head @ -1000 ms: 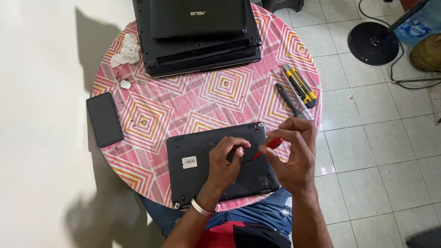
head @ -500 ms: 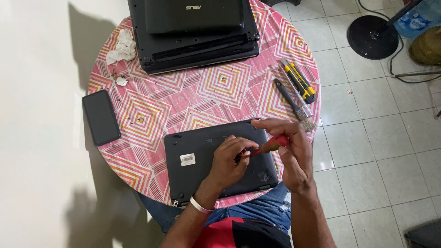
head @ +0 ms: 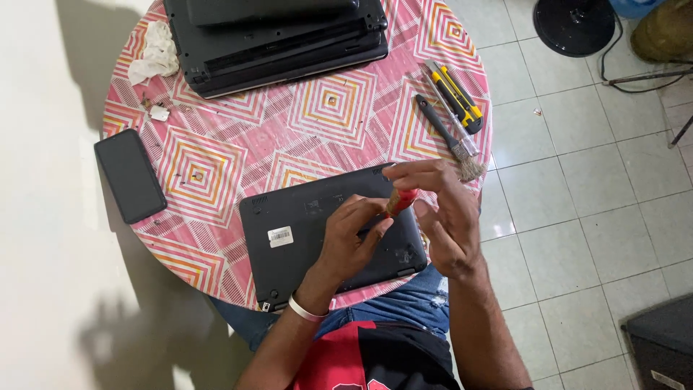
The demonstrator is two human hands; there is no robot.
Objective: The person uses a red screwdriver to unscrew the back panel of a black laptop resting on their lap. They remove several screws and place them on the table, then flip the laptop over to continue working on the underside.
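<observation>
Head view: I see my right hand (head: 444,217) pinching a red-handled screwdriver (head: 399,202) over the upturned black laptop (head: 325,235) on the table (head: 216,166); left hand (head: 350,242) fingers curled, steadying its tip. Base cover sits closed, so I judge unscrewing barely begun.

the round tablecloth (head: 238,155) is pink with nested orange, yellow and white diamonds. on it, the nearest laptop (head: 310,231) is matt black with a white label; the stacked laptops (head: 281,36) at its far edge are black too. the screwdriver (head: 401,202) handle is red, the utility knife (head: 456,97) yellow and black, the phone (head: 130,175) black.
</observation>
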